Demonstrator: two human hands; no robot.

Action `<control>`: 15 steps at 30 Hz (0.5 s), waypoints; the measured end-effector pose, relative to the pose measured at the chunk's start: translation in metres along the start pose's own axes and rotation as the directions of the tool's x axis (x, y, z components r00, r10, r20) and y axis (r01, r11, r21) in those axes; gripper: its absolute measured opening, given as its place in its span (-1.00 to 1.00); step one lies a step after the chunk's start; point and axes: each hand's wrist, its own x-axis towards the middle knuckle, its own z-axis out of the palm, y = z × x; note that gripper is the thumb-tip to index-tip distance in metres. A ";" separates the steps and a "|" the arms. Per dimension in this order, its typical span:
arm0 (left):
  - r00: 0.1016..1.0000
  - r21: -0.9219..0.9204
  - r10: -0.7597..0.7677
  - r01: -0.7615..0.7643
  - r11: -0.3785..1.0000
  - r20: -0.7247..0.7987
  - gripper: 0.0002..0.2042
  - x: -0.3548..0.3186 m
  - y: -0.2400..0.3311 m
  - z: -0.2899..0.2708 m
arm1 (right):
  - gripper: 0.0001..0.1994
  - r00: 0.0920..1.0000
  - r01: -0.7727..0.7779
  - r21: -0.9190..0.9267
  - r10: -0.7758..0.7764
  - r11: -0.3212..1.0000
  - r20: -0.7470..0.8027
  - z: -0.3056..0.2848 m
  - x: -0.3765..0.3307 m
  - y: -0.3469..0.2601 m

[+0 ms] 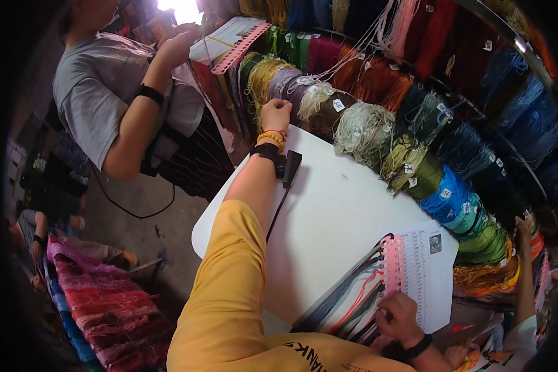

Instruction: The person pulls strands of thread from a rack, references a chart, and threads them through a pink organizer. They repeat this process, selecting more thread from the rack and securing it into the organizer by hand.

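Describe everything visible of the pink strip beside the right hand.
The pink strip is long, narrow and flat, with holes or notches along its edges; it looks like card or plastic. It lies on the white tabletop, along the left side of a printed sheet. Grey, coral and dark threads trail from it. The right hand is at its lower end; contact is unclear.

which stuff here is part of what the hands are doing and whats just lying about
Seemingly in use:
- left hand, near the lilac skeins
- right hand, by the pink holed card and its threads
- printed sheet
- white table

Seemingly just around:
- red-pink skeins, lower left
- blue skeins, upper right
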 end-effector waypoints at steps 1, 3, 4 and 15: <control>1.000 0.004 0.000 0.000 1.000 0.001 -0.83 -0.001 0.000 -0.001 | -0.86 1.000 0.011 -0.013 -0.011 1.000 -0.007 -0.001 0.000 0.000; 1.000 -0.032 0.023 -0.023 0.999 0.006 -0.86 -0.001 -0.001 -0.002 | -0.86 1.000 0.025 -0.024 -0.025 0.999 -0.013 -0.001 -0.001 0.001; 1.000 -0.030 0.023 -0.023 0.999 0.004 -0.86 0.000 -0.003 -0.003 | -0.86 1.000 0.017 -0.013 -0.017 1.000 -0.014 -0.001 -0.001 0.001; 0.977 -0.386 -0.121 0.182 0.905 0.177 -0.91 0.001 0.001 -0.005 | -0.86 1.000 -0.002 0.001 0.002 1.000 -0.003 0.000 -0.001 0.000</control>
